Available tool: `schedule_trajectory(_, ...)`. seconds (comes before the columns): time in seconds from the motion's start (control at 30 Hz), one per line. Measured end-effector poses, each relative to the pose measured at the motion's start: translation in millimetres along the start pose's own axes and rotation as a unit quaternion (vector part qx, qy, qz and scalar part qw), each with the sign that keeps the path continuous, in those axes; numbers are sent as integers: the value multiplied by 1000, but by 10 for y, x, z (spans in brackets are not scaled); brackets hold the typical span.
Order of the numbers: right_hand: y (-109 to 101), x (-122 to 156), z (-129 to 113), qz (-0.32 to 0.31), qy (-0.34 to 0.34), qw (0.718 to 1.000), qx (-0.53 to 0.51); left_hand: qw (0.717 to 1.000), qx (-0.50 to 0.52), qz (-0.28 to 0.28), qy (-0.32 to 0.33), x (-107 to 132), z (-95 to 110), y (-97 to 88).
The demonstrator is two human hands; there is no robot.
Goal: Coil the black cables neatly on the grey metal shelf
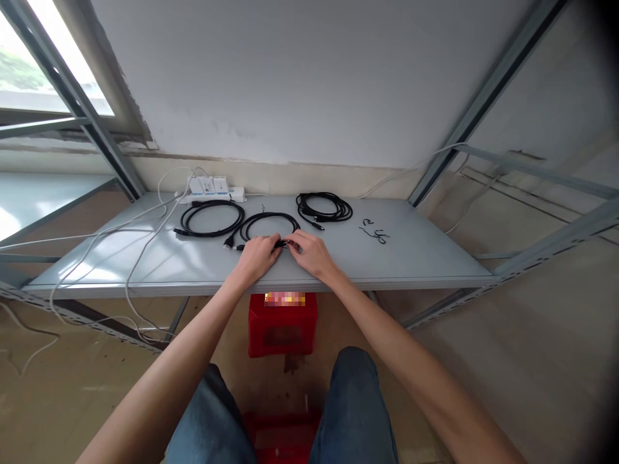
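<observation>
My left hand [260,253] and my right hand [312,251] meet at the near side of a coiled black cable [269,222] lying in the middle of a grey metal shelf [425,254]. Both hands have their fingers pinched closed on the coil where its strands bunch together. The cable's plug ends [231,243] stick out just left of my left hand. A second black coil [211,218] lies to the left and a third black coil [323,208] to the right, both untouched.
A white power strip [213,188] with white adapters sits at the back, white cords [120,225] trailing off the left. Small black ties [376,233] lie to the right. A red stool [282,323] stands below the shelf. Slanted metal uprights flank the shelf.
</observation>
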State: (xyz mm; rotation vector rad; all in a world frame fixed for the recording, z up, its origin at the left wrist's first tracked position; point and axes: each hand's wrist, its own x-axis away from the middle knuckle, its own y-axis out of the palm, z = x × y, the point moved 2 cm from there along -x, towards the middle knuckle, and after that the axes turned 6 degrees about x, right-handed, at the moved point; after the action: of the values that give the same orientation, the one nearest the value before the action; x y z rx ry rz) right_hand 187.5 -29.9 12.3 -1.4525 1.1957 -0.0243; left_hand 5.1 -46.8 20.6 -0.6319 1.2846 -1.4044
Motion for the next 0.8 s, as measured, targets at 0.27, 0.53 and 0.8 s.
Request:
schedule_trajectory(0.27, -6, 11, -27, -6, -22, 999, -30, 1000, 13, 1, 6, 7, -2, -21)
schedule_trajectory(0.53, -9, 1, -46, -41, -25, 997, -57, 999, 40, 6, 10, -2, -33, -6)
schedule_trajectory(0.8, 60, 9, 53, -26, -14, 997, -70, 999, 35, 12, 18, -7, -42, 21)
